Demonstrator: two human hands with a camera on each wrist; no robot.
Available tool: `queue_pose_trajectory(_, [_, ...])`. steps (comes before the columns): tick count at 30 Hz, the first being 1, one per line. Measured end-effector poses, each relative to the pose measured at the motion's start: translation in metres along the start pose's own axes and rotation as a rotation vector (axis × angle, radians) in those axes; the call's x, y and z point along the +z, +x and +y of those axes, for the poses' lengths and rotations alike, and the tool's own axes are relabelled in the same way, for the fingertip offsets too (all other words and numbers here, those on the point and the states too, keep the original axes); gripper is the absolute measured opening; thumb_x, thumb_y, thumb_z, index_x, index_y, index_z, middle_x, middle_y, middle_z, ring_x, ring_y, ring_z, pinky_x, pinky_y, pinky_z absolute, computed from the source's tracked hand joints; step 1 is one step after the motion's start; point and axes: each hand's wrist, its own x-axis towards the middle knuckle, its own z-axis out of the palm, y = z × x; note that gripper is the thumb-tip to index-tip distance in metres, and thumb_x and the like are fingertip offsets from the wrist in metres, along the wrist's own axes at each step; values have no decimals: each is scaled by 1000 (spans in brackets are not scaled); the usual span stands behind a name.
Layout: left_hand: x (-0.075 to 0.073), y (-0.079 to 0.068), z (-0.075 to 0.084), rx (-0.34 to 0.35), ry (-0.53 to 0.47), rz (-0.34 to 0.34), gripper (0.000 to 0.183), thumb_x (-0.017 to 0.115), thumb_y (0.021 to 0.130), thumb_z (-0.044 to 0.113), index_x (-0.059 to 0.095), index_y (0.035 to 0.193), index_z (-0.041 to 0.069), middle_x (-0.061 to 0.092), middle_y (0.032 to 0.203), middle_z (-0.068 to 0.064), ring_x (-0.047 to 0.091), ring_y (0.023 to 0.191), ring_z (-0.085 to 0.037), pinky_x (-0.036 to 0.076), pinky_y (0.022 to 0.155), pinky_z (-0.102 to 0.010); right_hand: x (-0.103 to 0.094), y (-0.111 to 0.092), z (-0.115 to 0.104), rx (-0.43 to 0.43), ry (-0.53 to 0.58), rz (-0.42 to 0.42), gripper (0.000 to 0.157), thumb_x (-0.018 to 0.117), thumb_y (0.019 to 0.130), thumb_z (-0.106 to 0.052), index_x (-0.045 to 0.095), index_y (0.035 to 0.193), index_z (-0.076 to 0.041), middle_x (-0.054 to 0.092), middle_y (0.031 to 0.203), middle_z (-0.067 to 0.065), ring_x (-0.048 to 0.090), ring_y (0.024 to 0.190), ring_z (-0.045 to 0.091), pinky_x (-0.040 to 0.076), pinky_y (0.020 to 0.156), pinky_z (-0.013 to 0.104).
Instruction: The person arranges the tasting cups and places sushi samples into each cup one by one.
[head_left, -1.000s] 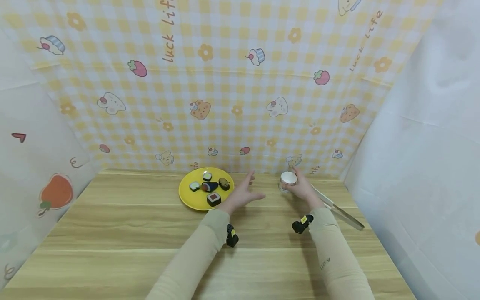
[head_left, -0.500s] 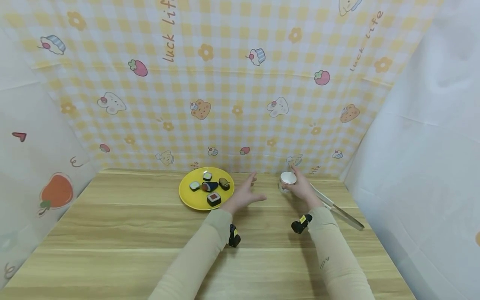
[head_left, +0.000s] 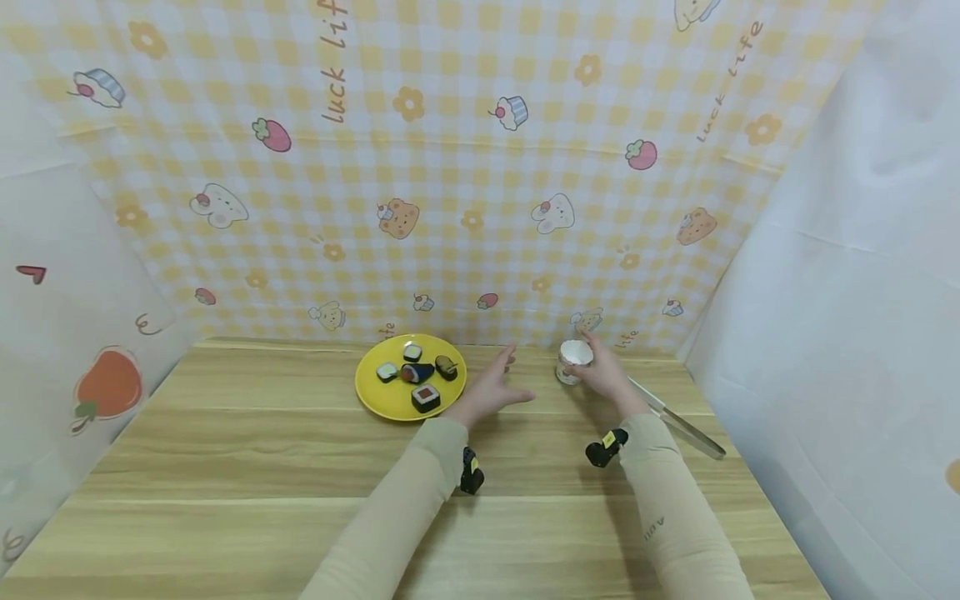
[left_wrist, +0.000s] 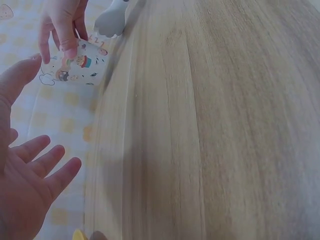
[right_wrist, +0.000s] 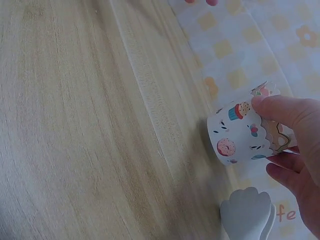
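Observation:
My right hand [head_left: 607, 382] grips a white paper baking cup [right_wrist: 232, 131] with a scalloped rim and printed cupcakes and doughnuts. The thumb is against the near side and the fingers are behind. In the head view the cup stands upright near the table's back edge. My left hand [head_left: 489, 395] holds nothing; its fingers spread toward the cup, thumb apart, just right of a yellow plate [head_left: 386, 402]. Right of the cup lies a pair of tongs [head_left: 693, 432] with white scalloped tips and metal handles, partly covered by my right hand and wrist.
Several sushi pieces, among them a square roll [head_left: 426, 398] and a dark cone-shaped roll [head_left: 417, 372], sit on the plate. A yellow checked cloth [head_left: 480, 183] hangs right behind the wooden table [head_left: 262, 467]. White sheets [head_left: 847, 292] border both sides.
My left hand has drifted slightly right, toward the cup. My right hand keeps its grip on the paper cup, which has barely moved.

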Motion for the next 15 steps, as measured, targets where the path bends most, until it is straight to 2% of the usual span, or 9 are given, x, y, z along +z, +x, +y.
queue_pose_trajectory(10, [5,4,-3,29,46,14,93,77,82,35,19,154,18,32,152,-9,33,136,-25,31,110,-42,-2,-2,-4,-60,-36,-15,88,77,83,-18,24,150,-3,36,144,27,41,125,45,35,103,58])
queue_pose_trajectory(15, [10,9,-6,50,72,22,91,76,83,32,21,153,14,35,150,-12,34,135,-28,30,110,-45,-3,-3,-11,-67,-8,-34,86,77,83,-19,25,150,-2,33,147,24,40,127,44,36,103,57])
